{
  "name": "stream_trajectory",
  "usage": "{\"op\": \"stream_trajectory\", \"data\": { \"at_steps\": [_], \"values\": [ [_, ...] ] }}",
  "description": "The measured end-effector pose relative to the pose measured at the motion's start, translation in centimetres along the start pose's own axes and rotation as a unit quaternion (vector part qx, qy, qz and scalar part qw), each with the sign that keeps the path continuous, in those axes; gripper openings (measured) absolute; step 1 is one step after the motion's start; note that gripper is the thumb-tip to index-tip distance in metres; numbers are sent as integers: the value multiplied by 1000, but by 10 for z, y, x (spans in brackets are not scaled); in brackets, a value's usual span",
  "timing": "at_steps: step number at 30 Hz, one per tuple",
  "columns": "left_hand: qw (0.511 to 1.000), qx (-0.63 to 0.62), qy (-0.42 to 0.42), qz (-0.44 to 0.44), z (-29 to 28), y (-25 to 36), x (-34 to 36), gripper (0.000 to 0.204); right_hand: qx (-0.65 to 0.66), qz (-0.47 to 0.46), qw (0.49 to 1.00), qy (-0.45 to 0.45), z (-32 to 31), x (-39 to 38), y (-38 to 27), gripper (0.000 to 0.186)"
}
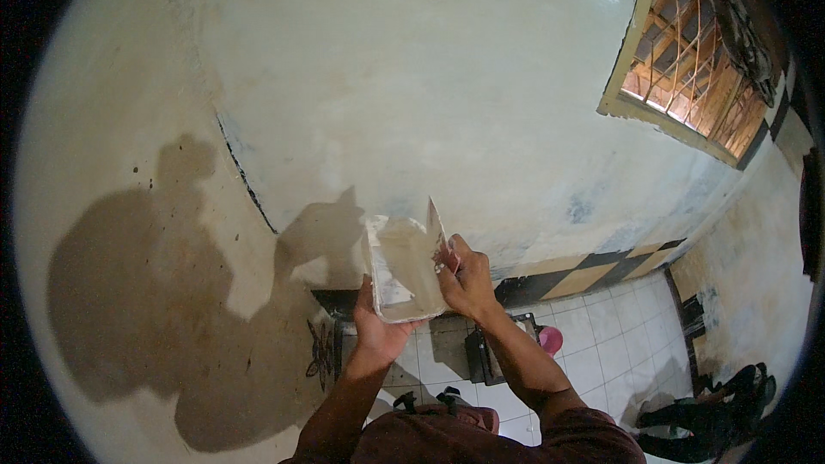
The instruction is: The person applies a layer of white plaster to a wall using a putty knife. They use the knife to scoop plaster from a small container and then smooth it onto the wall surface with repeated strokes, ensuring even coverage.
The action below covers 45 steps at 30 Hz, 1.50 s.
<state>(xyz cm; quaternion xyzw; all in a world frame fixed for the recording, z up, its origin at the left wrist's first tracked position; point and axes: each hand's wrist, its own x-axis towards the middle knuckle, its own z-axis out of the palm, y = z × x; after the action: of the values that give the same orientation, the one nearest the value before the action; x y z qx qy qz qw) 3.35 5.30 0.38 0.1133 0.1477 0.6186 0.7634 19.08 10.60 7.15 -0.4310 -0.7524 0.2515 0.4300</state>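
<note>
Black crack [247,179] runs down wall [430,77] at left. Left hand [382,337] clamped on pale tray [371,262], at near-left corner; tray held up before wall, whitish residue inside. Scraper [437,228] at tray's right edge, contact unclear, right hand [469,279] closed around handle. Step looks like loading or wiping blade; next move calls for level tray, steady wrist.

Head view: left of 2 fisheye cameras, worn on the head. Faces the wall [430,103], angled down; left hand [380,333] and right hand [469,279] near, below centre; tiled floor [610,339] farther off, toward lower edge.
</note>
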Motion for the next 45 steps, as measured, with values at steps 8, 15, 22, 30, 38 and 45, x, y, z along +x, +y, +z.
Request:
{"op": "stream_trajectory", "data": {
  "at_steps": [8,15,22,30,38,45],
  "values": [
    [1000,18,0,6,1,-5,-2,64,-20,24,1000,1,2,4,8,18],
    [999,-8,-17,34,-4,-4,3,64,-23,39,998,-45,0,4,-2,19],
    [996,-33,-29,72,10,19,8,55,-18,73,992,-97,5,-14,-1,11],
    [997,-57,-27,43,11,28,-6,60,69,57,996,29,-44,11,-4,20],
    [999,-17,-33,-4,12,21,-4,58,155,-42,987,15,-75,71,6,25],
    [998,-48,-25,-11,6,15,-1,55,257,93,960,-53,-86,88,20,20]
  ]
}}
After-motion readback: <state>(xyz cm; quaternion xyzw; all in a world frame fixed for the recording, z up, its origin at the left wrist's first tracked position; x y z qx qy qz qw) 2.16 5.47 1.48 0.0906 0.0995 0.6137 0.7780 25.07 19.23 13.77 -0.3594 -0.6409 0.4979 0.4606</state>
